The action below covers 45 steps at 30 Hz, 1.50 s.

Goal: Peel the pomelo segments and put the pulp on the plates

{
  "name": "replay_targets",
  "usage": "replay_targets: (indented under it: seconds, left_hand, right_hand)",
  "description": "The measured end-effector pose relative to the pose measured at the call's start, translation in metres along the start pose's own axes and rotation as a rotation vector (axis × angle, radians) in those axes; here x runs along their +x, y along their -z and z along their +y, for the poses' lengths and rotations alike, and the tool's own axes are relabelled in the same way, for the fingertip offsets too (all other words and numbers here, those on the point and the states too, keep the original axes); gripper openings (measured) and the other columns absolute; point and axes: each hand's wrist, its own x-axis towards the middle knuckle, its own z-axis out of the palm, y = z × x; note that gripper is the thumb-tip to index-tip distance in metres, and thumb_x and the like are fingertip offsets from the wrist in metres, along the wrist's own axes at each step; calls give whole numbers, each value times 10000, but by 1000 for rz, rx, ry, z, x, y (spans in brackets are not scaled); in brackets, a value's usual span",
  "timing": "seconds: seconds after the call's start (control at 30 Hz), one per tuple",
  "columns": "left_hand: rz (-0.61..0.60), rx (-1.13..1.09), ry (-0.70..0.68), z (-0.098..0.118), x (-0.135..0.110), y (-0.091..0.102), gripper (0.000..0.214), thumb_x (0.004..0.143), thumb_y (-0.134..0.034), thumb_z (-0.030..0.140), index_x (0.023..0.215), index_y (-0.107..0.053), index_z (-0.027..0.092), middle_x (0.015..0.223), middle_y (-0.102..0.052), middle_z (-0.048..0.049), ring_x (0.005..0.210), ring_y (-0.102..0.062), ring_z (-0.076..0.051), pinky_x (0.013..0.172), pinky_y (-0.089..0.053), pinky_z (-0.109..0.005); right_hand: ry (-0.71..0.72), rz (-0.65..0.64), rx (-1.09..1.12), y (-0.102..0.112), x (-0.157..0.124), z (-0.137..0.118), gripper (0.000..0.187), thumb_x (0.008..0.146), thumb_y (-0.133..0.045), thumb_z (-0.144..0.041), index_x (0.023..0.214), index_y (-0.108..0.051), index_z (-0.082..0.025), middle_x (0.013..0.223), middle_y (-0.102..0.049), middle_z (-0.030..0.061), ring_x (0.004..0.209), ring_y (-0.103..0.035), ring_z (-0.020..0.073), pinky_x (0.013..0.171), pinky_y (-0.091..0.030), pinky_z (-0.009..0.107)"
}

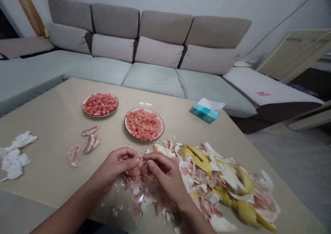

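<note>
My left hand (117, 166) and my right hand (165, 177) meet over the table's near edge, fingers pinched together on a pink pomelo segment (137, 171) held between them. Below and to the right lies a heap of yellow rind, white pith and pink membrane scraps (219, 179). Two white plates of peeled pink pulp stand beyond the hands: the near plate (144, 124) and the far left plate (100, 104). Three unpeeled segments (88, 142) lie on the table left of my left hand.
Crumpled white tissues (14, 154) lie at the table's left edge. A teal tissue pack (207, 110) sits at the far right of the beige table (51, 117). A grey sectional sofa (155, 54) wraps behind the table.
</note>
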Motion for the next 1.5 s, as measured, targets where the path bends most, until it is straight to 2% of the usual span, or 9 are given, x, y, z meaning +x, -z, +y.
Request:
replay_targets:
  seconds: [0.2, 0.43, 0.57, 0.67, 0.8, 1.0, 1.1, 1.27, 1.5]
  left_hand:
    - [20, 41, -16, 2, -1, -2, 241, 741, -751, 349, 799, -624, 152, 576, -601, 22, 523, -510, -96, 520, -410, -203]
    - [-9, 31, -7, 1, 0, -1, 243, 762, -726, 363, 744, -605, 153, 567, -585, 20, 515, -498, -103, 502, -415, -217]
    - [-11, 32, 17, -1, 1, -1, 258, 759, -723, 374, 709, -592, 157, 558, -583, 19, 497, -523, -115, 484, -421, -226]
    - [0, 79, 44, -3, 2, 0, 262, 744, -736, 377, 717, -608, 149, 555, -598, 12, 485, -541, -121, 481, -429, -232]
    - [-1, 145, 95, -3, 3, 1, 283, 732, -740, 401, 726, -623, 143, 568, -624, 0, 476, -552, -124, 473, -431, -234]
    - [-36, 163, 109, -2, 2, 3, 285, 734, -743, 396, 761, -635, 133, 567, -619, 3, 484, -555, -115, 481, -426, -223]
    - [-35, 107, 118, -2, 2, 4, 287, 734, -741, 397, 753, -623, 136, 559, -594, 12, 485, -537, -112, 481, -432, -227]
    - [-46, 18, 135, -1, 4, 7, 283, 730, -746, 378, 732, -595, 140, 570, -588, 13, 488, -506, -95, 483, -435, -214]
    - [-25, 69, 106, -4, 7, 9, 281, 745, -732, 378, 715, -592, 137, 574, -593, 8, 498, -508, -98, 481, -430, -215]
  right_hand:
    - [45, 36, -51, -5, 0, -4, 120, 794, -693, -256, 900, -723, -207, 816, -711, 49, 670, -634, 163, 572, -500, 256]
    - [502, 61, -374, 4, -4, -4, 213, 852, -607, -135, 1002, -706, -249, 874, -717, 61, 785, -677, 189, 688, -551, 310]
    - [716, 7, -652, 10, -6, 0, 278, 883, -566, -129, 1124, -667, -227, 901, -738, 97, 778, -694, 208, 655, -556, 311]
    - [816, 1, -787, 10, -6, 3, 244, 907, -525, -136, 1103, -662, -188, 847, -743, 114, 707, -692, 212, 598, -542, 304]
    - [757, -1, -797, 7, -3, 7, 189, 907, -483, -132, 967, -656, -178, 768, -715, 95, 655, -660, 187, 561, -516, 274]
    - [533, 24, -524, 11, 1, 4, 112, 866, -535, -117, 875, -612, -198, 776, -654, 60, 691, -615, 169, 615, -496, 278]
    - [484, -3, -455, 14, 2, -1, 96, 869, -569, -137, 854, -633, -207, 757, -654, 45, 695, -621, 172, 631, -502, 286]
    - [635, -48, -506, 14, 3, 0, 242, 888, -551, -111, 1078, -656, -218, 946, -700, 81, 848, -657, 187, 727, -534, 306]
    - [834, -55, -714, 12, 3, 3, 171, 910, -532, -108, 1041, -633, -153, 838, -726, 102, 697, -653, 192, 572, -492, 293]
